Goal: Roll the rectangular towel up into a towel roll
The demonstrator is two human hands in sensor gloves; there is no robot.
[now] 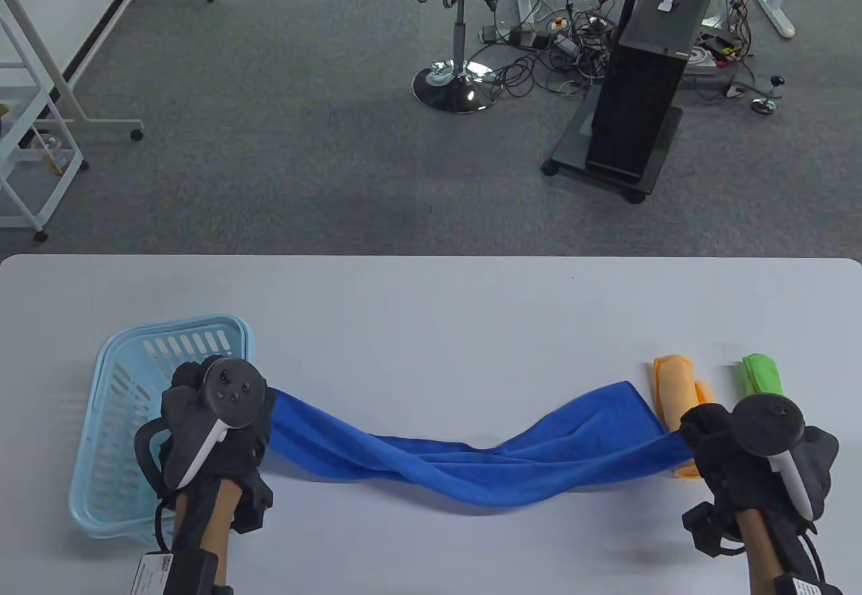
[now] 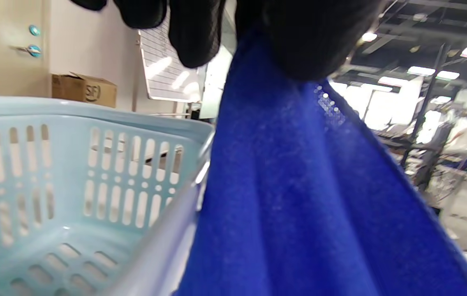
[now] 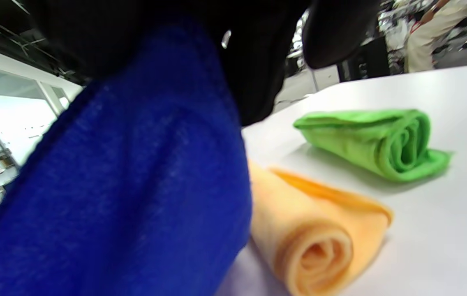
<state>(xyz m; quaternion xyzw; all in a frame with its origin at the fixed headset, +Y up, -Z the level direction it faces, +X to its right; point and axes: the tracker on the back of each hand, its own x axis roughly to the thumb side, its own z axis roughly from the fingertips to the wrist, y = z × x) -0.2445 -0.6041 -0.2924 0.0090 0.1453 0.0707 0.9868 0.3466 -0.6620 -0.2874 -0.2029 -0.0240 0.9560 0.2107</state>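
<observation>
A blue towel (image 1: 471,453) hangs stretched between both hands, sagging and twisted in the middle just above the white table (image 1: 431,305). My left hand (image 1: 222,420) pinches its left end beside the basket; in the left wrist view the towel (image 2: 299,197) drops from the gloved fingers (image 2: 307,45). My right hand (image 1: 714,440) grips the right end; the right wrist view shows the towel (image 3: 135,185) held under the glove (image 3: 258,61).
A light blue plastic basket (image 1: 121,379) stands at the left, under my left hand, its slotted wall (image 2: 93,172) close by. An orange towel roll (image 1: 673,386) (image 3: 320,238) and a green towel roll (image 1: 764,376) (image 3: 377,139) lie by my right hand.
</observation>
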